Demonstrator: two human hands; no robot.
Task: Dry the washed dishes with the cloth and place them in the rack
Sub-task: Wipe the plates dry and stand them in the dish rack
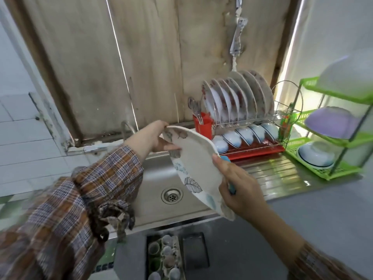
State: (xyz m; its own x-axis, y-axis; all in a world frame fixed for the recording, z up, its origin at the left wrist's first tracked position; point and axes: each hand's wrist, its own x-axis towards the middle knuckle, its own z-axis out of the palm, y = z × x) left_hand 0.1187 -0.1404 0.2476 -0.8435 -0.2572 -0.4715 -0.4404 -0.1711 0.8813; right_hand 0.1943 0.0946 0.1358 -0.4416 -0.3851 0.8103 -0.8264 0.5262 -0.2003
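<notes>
a: where's the plate rn?
b: leaf-print plate (197,158) is up in the air over the sink (153,178), tilted, face toward the camera. not in the rack (279,118) yet.
a: hands?
b: left hand (153,138) pinches the far-left rim, thumb on the face, fingers curled over the edge. right hand (240,190) grips the right rim, thumb on the face. its other fingers are behind the plate, can't tell how they lie.
a: cloth?
b: blue cloth (224,158) pokes out btw the right hand and the plate's back, touching both.
a: and the rack?
b: right of the sink, apart from the plate. top tier: row of plates (238,98) standing on edge. lower tier: white bowls (246,134) w/ dark rims, tipped, above a red tray (256,152). red cutlery cup (202,124) at its left end w/ utensils in it.
a: anything else?
b: green shelf unit (343,93) further right w/ upturned bowls on it. grey tabletop (312,215) on the near side.
</notes>
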